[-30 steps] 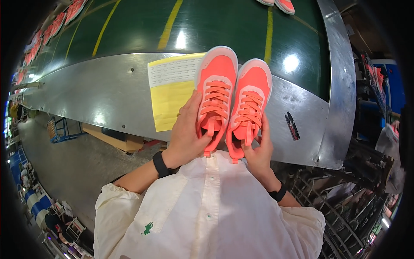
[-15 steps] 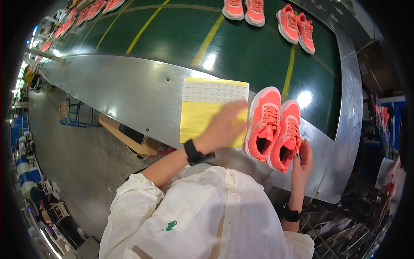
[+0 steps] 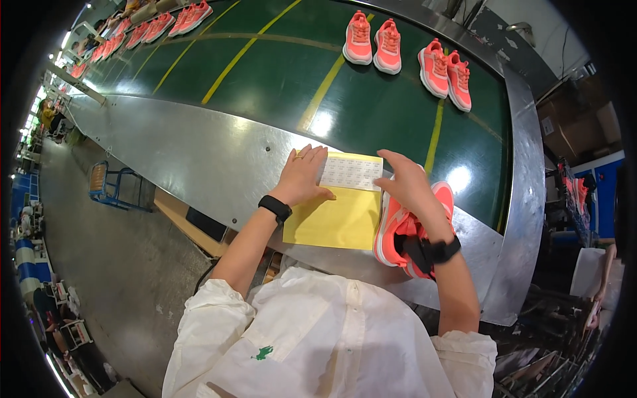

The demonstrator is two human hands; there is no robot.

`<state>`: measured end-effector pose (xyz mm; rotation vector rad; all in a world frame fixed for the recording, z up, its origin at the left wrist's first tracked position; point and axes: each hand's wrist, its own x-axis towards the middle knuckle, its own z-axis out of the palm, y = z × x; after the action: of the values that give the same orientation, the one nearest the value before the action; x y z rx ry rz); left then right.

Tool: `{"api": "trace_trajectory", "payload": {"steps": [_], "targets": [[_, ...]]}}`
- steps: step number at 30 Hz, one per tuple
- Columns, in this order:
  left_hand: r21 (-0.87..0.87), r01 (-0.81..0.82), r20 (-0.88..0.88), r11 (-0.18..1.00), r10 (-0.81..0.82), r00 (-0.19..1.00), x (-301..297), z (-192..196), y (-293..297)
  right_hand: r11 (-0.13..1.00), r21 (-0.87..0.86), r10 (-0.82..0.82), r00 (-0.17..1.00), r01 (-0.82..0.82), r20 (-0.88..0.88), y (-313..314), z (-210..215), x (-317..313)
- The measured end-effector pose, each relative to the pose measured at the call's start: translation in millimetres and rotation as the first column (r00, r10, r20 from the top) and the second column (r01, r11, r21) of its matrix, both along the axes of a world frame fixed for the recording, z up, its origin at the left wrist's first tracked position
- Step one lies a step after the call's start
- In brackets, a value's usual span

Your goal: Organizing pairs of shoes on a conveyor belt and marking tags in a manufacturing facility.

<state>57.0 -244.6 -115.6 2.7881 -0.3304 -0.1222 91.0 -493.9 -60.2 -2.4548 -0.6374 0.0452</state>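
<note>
Steel table (image 3: 199, 152) beside green belt: coral shoes (image 3: 398, 229) now set down, both hands (image 3: 302, 178) (image 3: 408, 186) open, flat on the yellow label sheet (image 3: 338, 215).

Shoe factory floor: long dark green conveyor belt with yellow lines (image 3: 279, 73) edged by a curved sheet-metal workbench (image 3: 199, 152), identical pairs of coral-pink sneakers (image 3: 371, 41) spaced along it, concrete floor (image 3: 99, 265) and blue carts (image 3: 113, 189) beside.
</note>
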Motion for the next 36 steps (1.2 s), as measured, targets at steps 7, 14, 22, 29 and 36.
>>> {"api": "trace_trajectory", "payload": {"steps": [7,14,22,29,36], "targets": [[-0.163,0.055,0.160,0.985,-0.028,0.987,-0.6,-21.2,6.1,0.924,-0.346,0.081,0.967,-0.164,-0.244,27.7,-42.0,28.7],[-0.151,-0.017,0.188,0.988,0.046,0.981,0.6,-8.1,9.5,0.995,-0.049,0.086,0.996,-0.087,-0.017,20.8,-51.1,27.3],[-0.226,0.021,0.261,0.974,0.040,0.965,10.3,19.0,11.3,0.961,0.276,0.030,0.984,0.020,-0.177,20.1,-33.8,22.3],[-0.287,0.007,0.239,0.958,0.064,0.969,7.3,43.7,4.7,0.862,0.492,0.060,0.941,0.120,-0.333,11.0,-36.7,22.2],[-0.415,0.020,0.087,0.910,0.018,0.996,12.3,56.9,-5.2,0.866,0.476,-0.003,0.955,0.151,-0.297,8.5,-38.8,24.0]]}}
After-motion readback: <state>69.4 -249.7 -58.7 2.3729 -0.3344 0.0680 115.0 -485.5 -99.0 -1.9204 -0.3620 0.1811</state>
